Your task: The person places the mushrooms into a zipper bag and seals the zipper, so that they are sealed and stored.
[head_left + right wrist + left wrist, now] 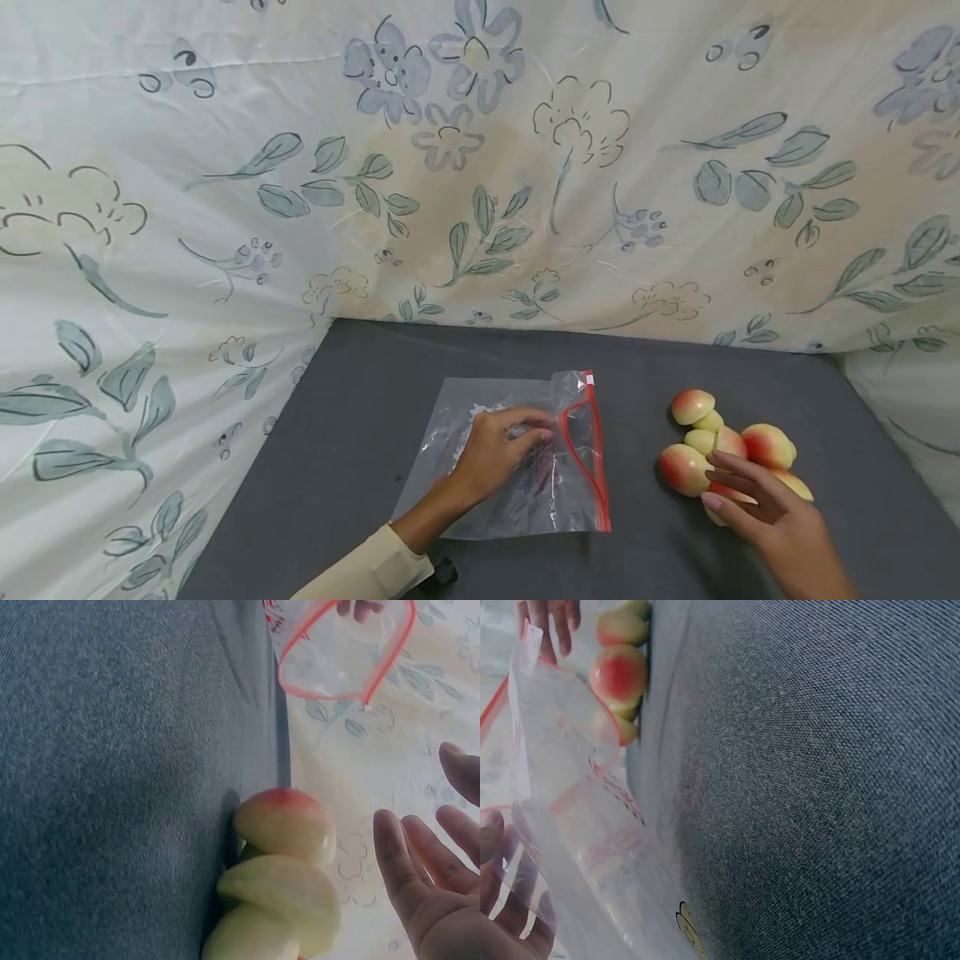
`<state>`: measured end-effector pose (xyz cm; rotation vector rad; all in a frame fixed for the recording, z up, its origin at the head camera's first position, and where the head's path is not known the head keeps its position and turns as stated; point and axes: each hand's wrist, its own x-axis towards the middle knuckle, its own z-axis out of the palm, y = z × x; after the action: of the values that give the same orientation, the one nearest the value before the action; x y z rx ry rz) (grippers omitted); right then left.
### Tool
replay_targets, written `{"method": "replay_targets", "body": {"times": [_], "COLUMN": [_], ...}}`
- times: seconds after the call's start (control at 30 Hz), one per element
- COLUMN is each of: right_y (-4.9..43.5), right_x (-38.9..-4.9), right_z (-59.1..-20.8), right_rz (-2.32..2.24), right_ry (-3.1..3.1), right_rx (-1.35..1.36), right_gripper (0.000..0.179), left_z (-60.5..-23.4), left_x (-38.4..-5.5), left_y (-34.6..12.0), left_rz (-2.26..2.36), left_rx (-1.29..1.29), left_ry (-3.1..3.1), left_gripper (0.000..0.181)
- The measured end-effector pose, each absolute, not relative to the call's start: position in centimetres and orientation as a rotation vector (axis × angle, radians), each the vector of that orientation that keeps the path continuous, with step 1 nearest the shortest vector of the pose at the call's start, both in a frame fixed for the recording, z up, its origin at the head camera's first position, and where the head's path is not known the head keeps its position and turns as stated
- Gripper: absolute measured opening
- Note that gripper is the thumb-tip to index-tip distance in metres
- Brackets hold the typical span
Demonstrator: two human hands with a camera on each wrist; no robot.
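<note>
A clear zip bag (517,508) with a red zip edge (602,492) lies on the dark table, its mouth gaping towards the right. My left hand (491,450) pinches the bag's upper layer near the mouth; in the left wrist view its fingers (514,922) show partly through the plastic. Over a cluster of several red-and-yellow peaches (684,469) hovers my right hand (780,508), fingers spread and holding nothing. The right wrist view shows this hand (442,885) apart from the nearest peach (285,821). Part of the cluster is hidden behind the hand in the head view.
A floral cloth (480,275) hangs behind the grey table (360,392) and down both sides. Close to the left sleeve (375,567), a small black object (442,573) shows at the bag's near side.
</note>
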<state>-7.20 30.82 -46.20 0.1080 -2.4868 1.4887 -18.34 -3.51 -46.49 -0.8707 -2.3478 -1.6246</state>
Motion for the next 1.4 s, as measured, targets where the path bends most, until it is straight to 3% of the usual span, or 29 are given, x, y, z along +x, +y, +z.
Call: {"method": "replay_targets", "body": {"times": [0.27,0.93,1.4], "right_y": [31.9,34.7,35.9], "right_x": [-6.6,-5.9,-6.4], "right_z": [-46.0,-47.9,-49.0], "right_rz": [1.598,1.382,1.346], "right_ry": [-2.491,-2.441,-2.432], "right_rx": [-0.174,-0.395,-0.767], "right_gripper": [0.058,0.061,0.068], "left_z": [-46.7,-47.1,-47.5], "left_x": [-18.4,-18.4,-18.1], "left_y": [-3.6,-3.8,-3.6], "left_rz": [-1.621,-1.630,-1.659], "left_rx": [-0.865,-0.853,-0.851], "left_ry": [-2.348,-2.357,-2.372], "left_gripper": [0.015,0.016,0.015]}}
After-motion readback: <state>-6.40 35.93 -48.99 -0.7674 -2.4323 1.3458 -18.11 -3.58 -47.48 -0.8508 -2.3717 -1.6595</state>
